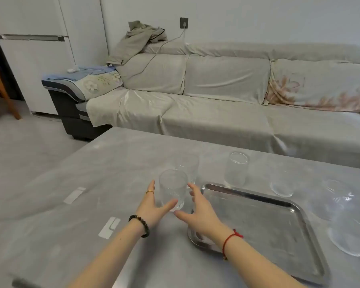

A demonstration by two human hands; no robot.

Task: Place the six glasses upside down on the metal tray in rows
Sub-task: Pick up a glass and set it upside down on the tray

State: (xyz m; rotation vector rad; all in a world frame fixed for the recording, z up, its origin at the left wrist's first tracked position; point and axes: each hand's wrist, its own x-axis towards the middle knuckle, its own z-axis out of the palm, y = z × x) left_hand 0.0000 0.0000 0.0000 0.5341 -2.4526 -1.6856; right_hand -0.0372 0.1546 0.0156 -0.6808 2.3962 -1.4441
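A ribbed clear glass [172,189] stands upright on the grey table, just left of the metal tray [258,223]. My left hand [154,206] cups it from the left with spread fingers, the thumb lying across the front of its base. On the glass's right, over the tray's near-left corner, my right hand [197,210] is spread and holds nothing. Directly behind stands a second glass [188,167]. A third glass [237,169] stands upright at the tray's far edge. More glasses [282,187], blurred, stand to the tray's right. Nothing lies on the tray.
Two white strips [109,227] lie on the table left of my arms. A large blurred glass vessel [349,235] sits at the table's right edge. A covered sofa [216,113] runs behind the table. A white fridge [29,59] and a wooden chair [0,90] stand far left.
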